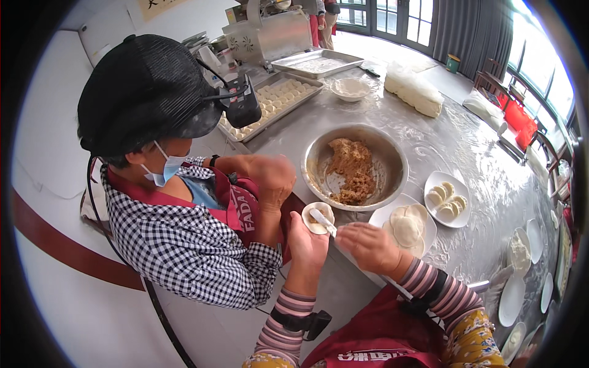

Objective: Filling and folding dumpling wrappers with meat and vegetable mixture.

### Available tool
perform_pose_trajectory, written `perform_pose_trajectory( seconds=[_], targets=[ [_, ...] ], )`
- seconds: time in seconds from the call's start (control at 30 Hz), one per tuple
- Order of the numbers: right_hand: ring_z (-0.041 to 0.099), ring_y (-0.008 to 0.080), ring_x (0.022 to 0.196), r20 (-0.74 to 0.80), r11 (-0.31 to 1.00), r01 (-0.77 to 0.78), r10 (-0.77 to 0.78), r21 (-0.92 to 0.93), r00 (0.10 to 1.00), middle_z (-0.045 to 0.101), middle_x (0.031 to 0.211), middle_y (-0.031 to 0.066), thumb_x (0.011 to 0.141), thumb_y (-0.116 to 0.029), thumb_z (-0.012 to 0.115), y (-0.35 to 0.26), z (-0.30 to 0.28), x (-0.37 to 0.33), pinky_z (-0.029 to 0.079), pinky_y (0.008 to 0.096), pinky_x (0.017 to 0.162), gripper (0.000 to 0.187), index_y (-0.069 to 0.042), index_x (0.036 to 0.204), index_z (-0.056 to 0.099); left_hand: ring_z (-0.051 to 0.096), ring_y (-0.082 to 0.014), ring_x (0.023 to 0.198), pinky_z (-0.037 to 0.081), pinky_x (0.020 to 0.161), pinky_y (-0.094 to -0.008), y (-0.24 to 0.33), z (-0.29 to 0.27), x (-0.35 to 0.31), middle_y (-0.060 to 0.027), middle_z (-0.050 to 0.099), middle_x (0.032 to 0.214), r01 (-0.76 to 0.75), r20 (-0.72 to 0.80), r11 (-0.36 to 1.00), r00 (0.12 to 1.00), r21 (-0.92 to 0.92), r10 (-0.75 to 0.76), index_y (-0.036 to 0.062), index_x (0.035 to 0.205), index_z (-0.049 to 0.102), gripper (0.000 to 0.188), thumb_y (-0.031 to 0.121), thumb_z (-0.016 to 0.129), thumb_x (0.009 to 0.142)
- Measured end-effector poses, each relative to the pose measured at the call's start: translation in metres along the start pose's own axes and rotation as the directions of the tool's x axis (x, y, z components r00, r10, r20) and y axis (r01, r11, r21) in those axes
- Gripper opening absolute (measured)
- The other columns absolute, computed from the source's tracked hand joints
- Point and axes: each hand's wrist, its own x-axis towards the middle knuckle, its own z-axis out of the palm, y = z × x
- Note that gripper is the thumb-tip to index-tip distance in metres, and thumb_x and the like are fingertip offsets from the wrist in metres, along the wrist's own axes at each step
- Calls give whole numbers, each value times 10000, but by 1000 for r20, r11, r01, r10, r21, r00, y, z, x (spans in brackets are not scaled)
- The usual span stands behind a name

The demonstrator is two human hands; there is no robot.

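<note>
My left hand (305,242) cups a round dumpling wrapper (318,218) with a bit of brown filling on it. My right hand (367,244) grips a flat white spatula (323,221) whose tip rests on that wrapper. Just beyond stands a large steel bowl (390,156) of brown minced filling (352,172). To its right, a white plate (383,216) carries a stack of round wrappers (407,227). A smaller plate (434,184) farther right bears several folded dumplings (448,199).
A person in a black cap, mask and checked shirt (184,233) works close on my left, hands (275,178) together by the bowl. Trays of dumplings (276,98), a metal machine (270,34), dough bags (414,89) and several white plates (512,297) crowd the steel table (466,141).
</note>
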Motion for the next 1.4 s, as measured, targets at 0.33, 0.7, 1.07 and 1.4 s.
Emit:
perform_pose_trajectory(
  seconds=[0.33, 0.7, 1.07, 1.4],
  targets=[
    [646, 285, 963, 90, 968, 205, -194, -142, 977, 631, 1048, 172, 739, -58, 614, -23, -20, -20, 540, 388, 841, 295, 45, 1015, 626, 543, -258, 1054, 426, 957, -416, -3, 6, -25, -153, 557, 1144, 55, 58, 995, 997, 83, -60, -35, 1213, 452, 594, 483, 256, 999],
    [652, 272, 960, 65, 970, 133, -123, -202, 990, 639, 1054, 160, 730, -59, 632, -28, -32, -26, 538, 379, 832, 292, 27, 1009, 637, 522, -298, 1113, 401, 985, -432, -9, 8, -28, -192, 533, 1196, 76, 125, 996, 989, 39, -80, -53, 1258, 409, 630, 495, 249, 993],
    [650, 263, 924, 91, 982, 153, -143, -112, 986, 645, 1021, 139, 730, -43, 626, -33, -27, -26, 533, 381, 811, 249, 10, 973, 639, 530, -278, 1109, 396, 996, -427, -11, -10, -27, -166, 537, 1202, 69, 114, 990, 990, 119, -82, -44, 1250, 424, 610, 485, 256, 996],
    [564, 251, 888, 168, 930, -280, 323, -237, 931, 624, 801, 80, 689, -26, 580, 55, -22, 2, 411, 379, 835, 144, -34, 830, 609, 557, -308, 1084, 450, 945, -443, -13, -5, -65, -192, 566, 1180, 211, 101, 939, 964, 272, -245, -26, 1234, 459, 619, 491, 217, 996]
  ],
)
